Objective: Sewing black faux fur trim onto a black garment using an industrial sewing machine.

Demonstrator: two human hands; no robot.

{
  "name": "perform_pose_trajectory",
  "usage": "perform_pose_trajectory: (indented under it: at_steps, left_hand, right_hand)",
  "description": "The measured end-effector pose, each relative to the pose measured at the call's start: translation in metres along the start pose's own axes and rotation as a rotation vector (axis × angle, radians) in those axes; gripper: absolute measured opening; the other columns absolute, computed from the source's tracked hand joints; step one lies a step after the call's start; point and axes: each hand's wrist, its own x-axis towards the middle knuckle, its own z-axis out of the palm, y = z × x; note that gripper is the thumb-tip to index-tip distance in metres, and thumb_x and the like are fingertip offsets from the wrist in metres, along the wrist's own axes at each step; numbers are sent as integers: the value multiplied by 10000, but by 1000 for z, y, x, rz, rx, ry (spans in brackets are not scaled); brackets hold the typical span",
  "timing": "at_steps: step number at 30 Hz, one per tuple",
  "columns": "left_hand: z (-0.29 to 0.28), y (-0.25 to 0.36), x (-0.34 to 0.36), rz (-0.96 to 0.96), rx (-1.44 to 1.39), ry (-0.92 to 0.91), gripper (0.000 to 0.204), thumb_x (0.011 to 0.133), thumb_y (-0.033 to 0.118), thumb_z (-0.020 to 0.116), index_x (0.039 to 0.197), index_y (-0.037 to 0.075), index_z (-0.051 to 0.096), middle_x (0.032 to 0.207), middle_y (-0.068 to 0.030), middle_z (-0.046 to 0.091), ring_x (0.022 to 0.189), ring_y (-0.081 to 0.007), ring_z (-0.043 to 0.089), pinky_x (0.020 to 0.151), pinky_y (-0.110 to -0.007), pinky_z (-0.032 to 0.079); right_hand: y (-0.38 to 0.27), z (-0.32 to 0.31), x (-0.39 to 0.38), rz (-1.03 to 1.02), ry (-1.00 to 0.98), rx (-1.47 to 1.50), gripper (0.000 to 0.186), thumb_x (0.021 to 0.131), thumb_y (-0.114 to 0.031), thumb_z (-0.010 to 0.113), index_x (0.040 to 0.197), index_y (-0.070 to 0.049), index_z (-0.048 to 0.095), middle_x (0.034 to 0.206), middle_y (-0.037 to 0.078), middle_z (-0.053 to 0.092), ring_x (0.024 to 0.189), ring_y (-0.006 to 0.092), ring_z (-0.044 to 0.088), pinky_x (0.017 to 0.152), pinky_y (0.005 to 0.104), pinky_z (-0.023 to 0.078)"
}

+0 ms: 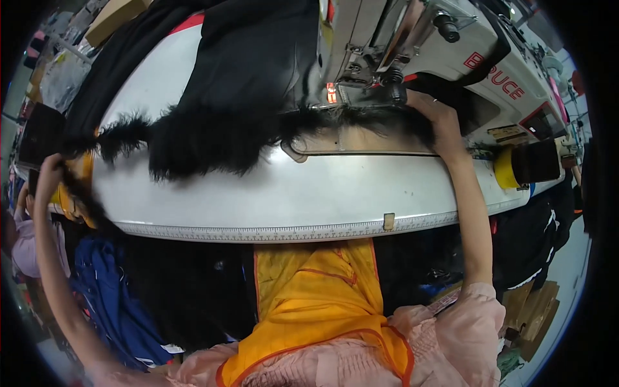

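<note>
A strip of black fluffy trim (213, 143) runs across the white sewing table and along the front of the sewing machine (361, 71). My left hand (49, 173) is closed on the trim out past the table's left end, and a length of it hangs down from there. At the machine's needle area my right hand (442, 122) is bent inward, closed around the trim's right end. Its fingertips are partly hidden behind the trim and machine parts. Black fabric (258, 58) lies behind the trim, left of the machine head.
A measuring tape (290, 232) edges the table's front. A yellow-and-black roll (522, 164) sits at the right end. Blue garments (116, 297) hang at lower left, with dark cloth (193, 290) beside them. A cardboard box (116, 19) stands far left. Another person (39, 238) is at left.
</note>
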Motion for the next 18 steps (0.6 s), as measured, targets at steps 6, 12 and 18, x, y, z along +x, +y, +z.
perform_pose_trajectory:
  at_steps: [6, 12, 18]
  left_hand:
    - [-10, 202, 44, 128, -234, 276, 243, 876, -32, 426, 1050, -15, 596, 1044, -88, 623, 1025, -184, 574, 896, -264, 422]
    - [105, 498, -4, 957, -338, 230, 512, 718, 95, 649, 1213, 110, 518, 1179, -97, 566, 1108, -233, 537, 924, -315, 442]
    - [90, 391, 59, 684, 74, 63, 726, 654, 304, 736, 1312, 214, 443, 1365, -81, 412, 1283, -279, 353, 1106, -411, 232]
  right_hand:
    - [-40, -15, 12, -76, -302, -253, 499, 707, -156, 650, 1192, -105, 546, 1261, 114, 523, 1219, 273, 433, 1032, 402, 293]
    - [-42, 26, 37, -113, -225, -305, 455, 742, -87, 601, 1189, -135, 531, 1028, 71, 613, 933, 263, 587, 835, 364, 466]
    - [-59, 16, 7, -195, -296, -604, 392, 744, -24, 527, 1123, -112, 572, 1019, 23, 621, 835, 164, 608, 791, 328, 441]
